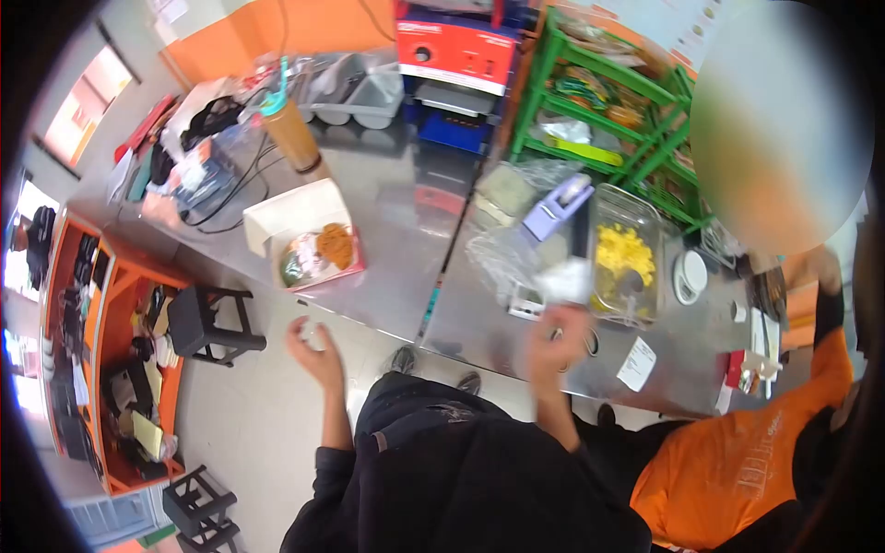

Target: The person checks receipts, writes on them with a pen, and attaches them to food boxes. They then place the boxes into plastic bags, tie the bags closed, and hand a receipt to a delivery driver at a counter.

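Note:
My right hand (556,348), smeared by motion, is closed over the near edge of the steel table. From its fingers a small white item (565,281) sticks up; its kind is too blurred to make out. Left of the glass dish (604,311) of yellow chunks (624,253), this item hangs close over the table. My left hand (316,353) is in front of the table edge, fingers apart and holding nothing. Beyond it stands an open takeaway box (261,230) with white, green-flecked food and an orange-brown heap (335,245).
Behind the box stands a squeeze bottle (291,134) of brown liquid. A purple tape dispenser (560,207), a round white scale (690,276) and a paper slip (636,365) lie rightward. A red machine (458,53) and green rack (604,115) stand behind. A person in orange (728,470) is close right.

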`<state>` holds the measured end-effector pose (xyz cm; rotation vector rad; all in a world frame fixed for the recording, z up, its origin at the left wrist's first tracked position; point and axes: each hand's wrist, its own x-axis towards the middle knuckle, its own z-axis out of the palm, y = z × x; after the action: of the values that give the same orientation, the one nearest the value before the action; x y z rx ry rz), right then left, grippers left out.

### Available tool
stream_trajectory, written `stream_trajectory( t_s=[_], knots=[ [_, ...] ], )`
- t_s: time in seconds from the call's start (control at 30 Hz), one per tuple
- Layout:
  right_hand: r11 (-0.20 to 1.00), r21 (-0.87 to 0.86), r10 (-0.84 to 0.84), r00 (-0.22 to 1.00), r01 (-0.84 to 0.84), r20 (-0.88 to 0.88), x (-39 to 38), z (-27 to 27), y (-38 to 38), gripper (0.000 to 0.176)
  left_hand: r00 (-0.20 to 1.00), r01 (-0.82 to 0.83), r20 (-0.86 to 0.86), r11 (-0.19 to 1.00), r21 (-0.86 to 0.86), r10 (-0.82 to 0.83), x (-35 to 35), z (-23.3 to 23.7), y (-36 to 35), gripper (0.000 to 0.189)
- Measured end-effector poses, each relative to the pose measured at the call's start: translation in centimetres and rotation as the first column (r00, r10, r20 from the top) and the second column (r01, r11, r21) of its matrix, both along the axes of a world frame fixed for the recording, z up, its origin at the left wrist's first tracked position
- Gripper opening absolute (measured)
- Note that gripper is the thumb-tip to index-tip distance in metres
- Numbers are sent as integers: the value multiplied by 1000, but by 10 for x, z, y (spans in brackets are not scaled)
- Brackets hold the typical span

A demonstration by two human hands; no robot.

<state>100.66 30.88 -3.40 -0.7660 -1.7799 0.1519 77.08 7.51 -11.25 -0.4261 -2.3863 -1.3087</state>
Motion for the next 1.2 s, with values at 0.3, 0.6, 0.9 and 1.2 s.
stream_trajectory(
  t_s=[0.3, 0.6, 0.9, 1.2],
  knots=[
    [662, -538, 600, 799, -522, -37, -223, -119, -107, 32, 923, 343, 211, 936, -76, -321, -33, -32, 9, 37],
    [391, -585, 708, 639, -710, -301, -192, -89, -90, 46, 861, 502, 252, 818, -280, -442, -61, -42, 9, 45],
    [23, -766, 290, 737, -643, -610, -205, -64, -107, 28, 896, 440, 203, 852, -282, -396, -60, -43, 20, 49],
    [318, -777, 376, 824, -544, -423, -209, -120, -115, 14, 852, 504, 288, 832, -231, -437, -61, -45, 17, 60]
  ],
)
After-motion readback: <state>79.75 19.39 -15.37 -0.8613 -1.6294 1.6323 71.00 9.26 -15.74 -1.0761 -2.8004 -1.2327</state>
